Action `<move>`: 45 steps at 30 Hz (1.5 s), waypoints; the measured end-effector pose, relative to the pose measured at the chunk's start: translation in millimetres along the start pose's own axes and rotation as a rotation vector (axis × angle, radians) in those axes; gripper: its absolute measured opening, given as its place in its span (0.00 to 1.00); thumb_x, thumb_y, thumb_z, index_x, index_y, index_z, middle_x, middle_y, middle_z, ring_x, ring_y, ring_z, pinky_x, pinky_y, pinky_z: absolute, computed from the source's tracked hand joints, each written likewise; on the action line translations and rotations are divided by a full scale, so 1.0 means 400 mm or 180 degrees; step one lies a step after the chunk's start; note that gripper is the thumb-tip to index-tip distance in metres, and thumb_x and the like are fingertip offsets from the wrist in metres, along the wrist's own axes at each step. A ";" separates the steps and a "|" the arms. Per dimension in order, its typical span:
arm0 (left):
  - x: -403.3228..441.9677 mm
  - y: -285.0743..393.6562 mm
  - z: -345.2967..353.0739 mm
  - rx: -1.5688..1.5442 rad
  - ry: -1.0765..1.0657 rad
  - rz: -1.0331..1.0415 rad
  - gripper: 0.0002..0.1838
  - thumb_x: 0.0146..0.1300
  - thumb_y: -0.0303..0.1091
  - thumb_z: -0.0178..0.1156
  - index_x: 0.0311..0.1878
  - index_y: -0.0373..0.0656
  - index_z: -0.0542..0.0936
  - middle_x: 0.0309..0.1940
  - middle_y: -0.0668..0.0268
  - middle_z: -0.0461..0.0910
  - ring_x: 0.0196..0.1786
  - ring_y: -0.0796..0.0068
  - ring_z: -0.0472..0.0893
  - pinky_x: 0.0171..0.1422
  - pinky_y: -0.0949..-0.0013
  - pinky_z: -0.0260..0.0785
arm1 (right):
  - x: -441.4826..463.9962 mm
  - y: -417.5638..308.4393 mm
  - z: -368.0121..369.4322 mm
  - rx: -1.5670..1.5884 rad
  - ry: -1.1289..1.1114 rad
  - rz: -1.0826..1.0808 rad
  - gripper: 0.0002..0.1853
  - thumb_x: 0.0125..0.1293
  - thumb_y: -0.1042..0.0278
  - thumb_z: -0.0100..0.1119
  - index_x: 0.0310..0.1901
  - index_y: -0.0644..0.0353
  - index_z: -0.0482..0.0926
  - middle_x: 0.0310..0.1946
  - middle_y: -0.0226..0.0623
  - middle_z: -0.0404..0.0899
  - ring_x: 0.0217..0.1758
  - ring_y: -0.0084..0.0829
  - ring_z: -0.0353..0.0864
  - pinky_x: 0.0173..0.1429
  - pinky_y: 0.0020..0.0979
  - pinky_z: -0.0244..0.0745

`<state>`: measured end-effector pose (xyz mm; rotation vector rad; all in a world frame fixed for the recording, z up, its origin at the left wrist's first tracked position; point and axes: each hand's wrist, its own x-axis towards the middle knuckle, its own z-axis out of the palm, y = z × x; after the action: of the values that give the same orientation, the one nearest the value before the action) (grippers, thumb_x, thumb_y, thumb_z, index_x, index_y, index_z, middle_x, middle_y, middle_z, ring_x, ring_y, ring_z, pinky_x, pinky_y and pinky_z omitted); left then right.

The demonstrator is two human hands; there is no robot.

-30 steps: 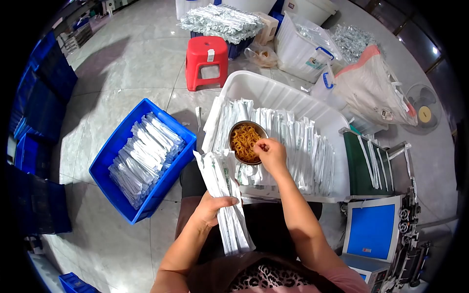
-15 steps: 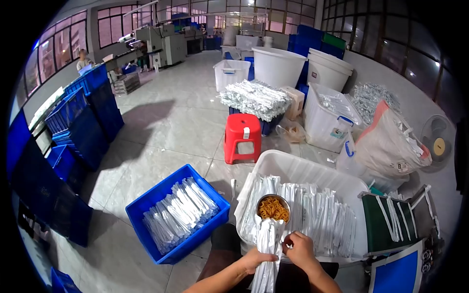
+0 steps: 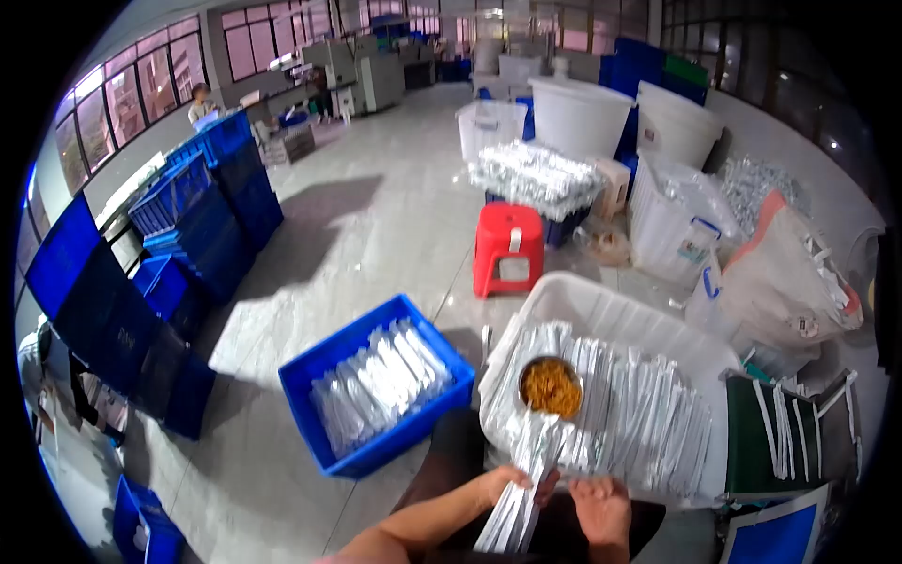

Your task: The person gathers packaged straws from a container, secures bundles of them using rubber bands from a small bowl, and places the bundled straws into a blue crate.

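Observation:
My left hand (image 3: 507, 484) is closed around a bundle of long, thin silver-white packets (image 3: 534, 451), held at a slant over my lap. Just right of it is my right hand (image 3: 601, 508), palm partly showing and fingers apart, with nothing visible in it. Beyond the bundle, a round metal bowl (image 3: 526, 365) of orange-yellow loops that look like rubber bands (image 3: 552, 388) rests on more packets (image 3: 648, 414). Those packets lie side by side in a large white tub (image 3: 639, 315). To the left, a blue crate (image 3: 310, 404) holds several similar packets (image 3: 381, 371).
A red stool (image 3: 508, 249) stands beyond the tub. Behind it are a pile of silver packets (image 3: 536, 174) and large white bins (image 3: 581, 113). Stacked blue crates (image 3: 202, 221) line the left side. At right are a woven sack (image 3: 785, 282) and a green-topped machine (image 3: 766, 451).
My view has turned left, so the scene sits further right. My right hand has come away from the bundle and its fingers have opened. The bundle now tilts.

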<state>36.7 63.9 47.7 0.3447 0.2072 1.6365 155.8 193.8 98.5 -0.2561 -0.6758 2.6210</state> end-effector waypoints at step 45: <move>-0.551 0.285 -0.036 0.3022 0.5492 0.0519 0.16 0.54 0.39 0.60 0.40 0.37 0.75 0.27 0.66 0.76 0.29 0.73 0.74 0.35 0.69 0.67 | 0.091 0.088 0.033 -0.3403 -0.1066 0.0201 0.15 0.58 0.74 0.57 0.47 0.64 0.72 0.41 0.35 0.77 0.41 0.21 0.76 0.46 0.23 0.71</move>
<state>-60.1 -165.1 50.9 -0.4814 2.2953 1.4608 107.2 176.4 89.7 -0.1267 -2.1562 2.1011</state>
